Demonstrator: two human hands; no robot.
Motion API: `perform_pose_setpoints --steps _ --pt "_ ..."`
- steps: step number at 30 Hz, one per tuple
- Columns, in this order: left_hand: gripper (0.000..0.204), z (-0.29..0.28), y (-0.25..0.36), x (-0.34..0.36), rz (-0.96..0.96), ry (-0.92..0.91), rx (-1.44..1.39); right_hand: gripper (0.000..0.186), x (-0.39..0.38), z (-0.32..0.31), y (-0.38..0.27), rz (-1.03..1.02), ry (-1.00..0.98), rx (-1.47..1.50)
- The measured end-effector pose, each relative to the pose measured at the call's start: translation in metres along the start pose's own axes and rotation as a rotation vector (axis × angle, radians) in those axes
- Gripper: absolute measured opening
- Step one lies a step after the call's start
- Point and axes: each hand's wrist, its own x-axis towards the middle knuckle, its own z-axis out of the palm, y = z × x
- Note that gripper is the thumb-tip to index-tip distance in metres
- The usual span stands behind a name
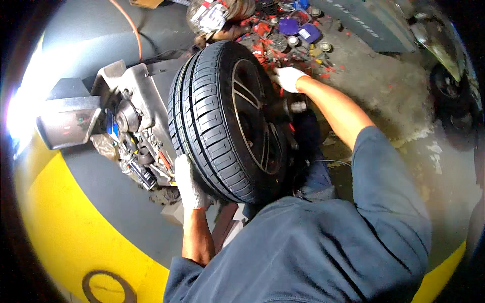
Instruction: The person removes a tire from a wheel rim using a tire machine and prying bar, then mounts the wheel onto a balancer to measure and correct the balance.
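A black car tyre on a dark spoked rim (227, 121) stands upright on the shaft (298, 107) of a grey wheel balancing machine (129, 108). My left hand (188, 183), in a white glove, rests flat against the tyre's near tread and sidewall. My right hand (289, 78), also gloved, reaches past the far side of the wheel, fingers curled at the tyre's upper edge above the shaft. Whether it holds anything is hidden.
A pile of red, purple and metal small parts (283, 35) lies on the floor beyond the wheel. An orange hose (132, 28) runs at the top. A dark vehicle wheel (452, 96) sits at the right. Yellow floor marking (65, 237) curves along the left.
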Motion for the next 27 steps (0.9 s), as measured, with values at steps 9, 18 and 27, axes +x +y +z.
perform_pose_setpoints --steps 9,18,27 --pt "0.047 -0.022 -0.026 0.015 0.255 0.146 0.28 0.042 -0.186 0.049 -0.091 0.893 -0.2 1.866" --pt "0.046 0.006 -0.014 0.0 0.27 0.242 0.277 0.042 -0.116 -0.056 -0.106 -0.051 0.073 0.025" --pt "0.044 0.005 -0.02 0.007 0.405 0.287 0.478 0.055 -0.084 0.105 0.026 0.428 -0.555 1.201"
